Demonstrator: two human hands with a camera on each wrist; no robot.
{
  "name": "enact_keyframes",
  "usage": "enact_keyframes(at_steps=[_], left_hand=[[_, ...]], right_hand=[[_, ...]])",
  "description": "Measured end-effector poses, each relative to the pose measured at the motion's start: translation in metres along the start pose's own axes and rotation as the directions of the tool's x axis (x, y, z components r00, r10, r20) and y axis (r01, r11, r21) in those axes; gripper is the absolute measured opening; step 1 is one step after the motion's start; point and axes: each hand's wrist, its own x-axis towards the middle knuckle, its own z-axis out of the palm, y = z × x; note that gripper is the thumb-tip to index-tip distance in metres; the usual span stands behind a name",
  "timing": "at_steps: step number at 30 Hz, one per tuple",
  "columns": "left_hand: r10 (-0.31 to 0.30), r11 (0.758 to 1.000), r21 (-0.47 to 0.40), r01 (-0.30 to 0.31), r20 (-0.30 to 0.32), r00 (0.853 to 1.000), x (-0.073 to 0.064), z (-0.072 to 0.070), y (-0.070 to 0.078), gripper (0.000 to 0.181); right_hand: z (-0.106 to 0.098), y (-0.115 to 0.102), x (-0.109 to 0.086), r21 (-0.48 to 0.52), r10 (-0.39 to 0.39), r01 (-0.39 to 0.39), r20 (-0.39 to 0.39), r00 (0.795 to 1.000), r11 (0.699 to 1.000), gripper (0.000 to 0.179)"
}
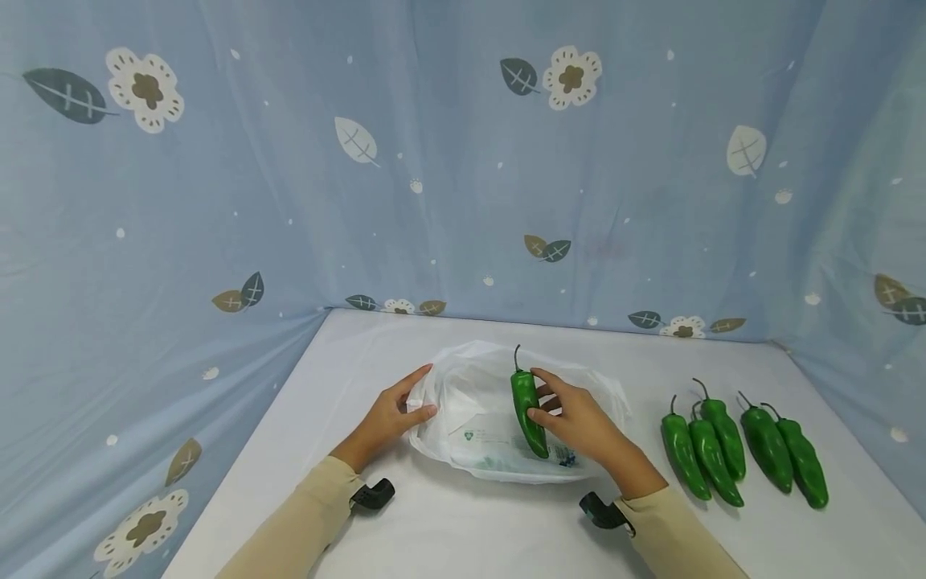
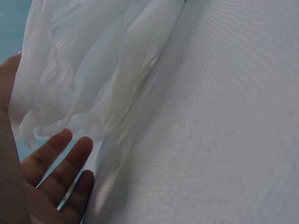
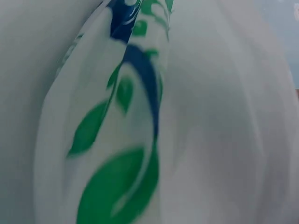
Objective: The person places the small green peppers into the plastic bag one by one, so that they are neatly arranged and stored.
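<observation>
In the head view, a white plastic bag (image 1: 463, 466) lies on the table with its mouth spread wide and some print showing inside. My left hand (image 1: 391, 414) is at the bag's left rim, thumb and forefinger apart and touching the plastic. The left wrist view shows the other fingers (image 2: 63, 179) straight, just beneath the bag's thin film (image 2: 93, 88). My right hand (image 1: 571, 414) holds a long green chili pepper (image 1: 526, 406) between thumb and fingers, stem up, above the bag's mouth. From the right wrist, the bag's leaf-printed side (image 3: 126, 182) hides the hand and pepper.
Several more green chili peppers (image 1: 712, 462) lie to the right of the bag, in two close groups. The white table (image 1: 463, 531) ends at a blue flowered curtain (image 1: 448, 161) behind and at the sides.
</observation>
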Motion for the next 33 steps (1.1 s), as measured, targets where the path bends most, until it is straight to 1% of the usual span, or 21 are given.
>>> enact_keyframes(at_steps=[5,9,15,22,24,26,29,33], left_hand=[[-0.007,1.000,0.007,0.007,0.002,1.000,-0.001,0.000,0.003,0.073],[-0.018,1.000,0.002,0.018,-0.002,1.000,-0.001,0.001,0.006,0.073],[-0.019,1.000,0.006,0.019,-0.002,1.000,0.000,0.002,0.006,0.074],[-0.025,1.000,0.017,0.026,-0.003,1.000,0.000,0.002,0.004,0.075],[-0.028,1.000,0.014,0.028,0.000,1.000,0.000,0.002,0.004,0.075],[-0.032,0.999,0.004,0.032,0.001,0.999,0.000,0.002,0.005,0.075],[-0.043,0.999,0.005,0.043,-0.010,0.999,0.000,0.003,0.005,0.076],[-0.042,0.998,0.042,0.043,-0.029,0.999,0.000,0.003,0.006,0.076]], right_hand=[[0.010,-0.005,0.010,-0.005,-0.010,0.010,0.024,1.000,1.000,0.069],[0.018,-0.006,0.015,-0.017,-0.034,0.035,0.068,0.997,0.999,0.069],[0.025,-0.007,0.021,-0.036,-0.044,0.050,0.157,0.987,0.998,0.068],[0.034,-0.007,0.035,-0.067,-0.033,0.049,0.219,0.975,0.997,0.068],[0.036,-0.009,0.038,-0.079,-0.023,0.042,0.225,0.974,0.996,0.068],[0.037,-0.014,0.042,-0.067,-0.008,0.024,0.228,0.974,0.997,0.069],[0.040,-0.019,0.048,-0.013,0.021,-0.018,0.237,0.971,1.000,0.069],[0.047,-0.021,0.056,0.083,0.069,-0.093,0.254,0.965,0.992,0.069]])
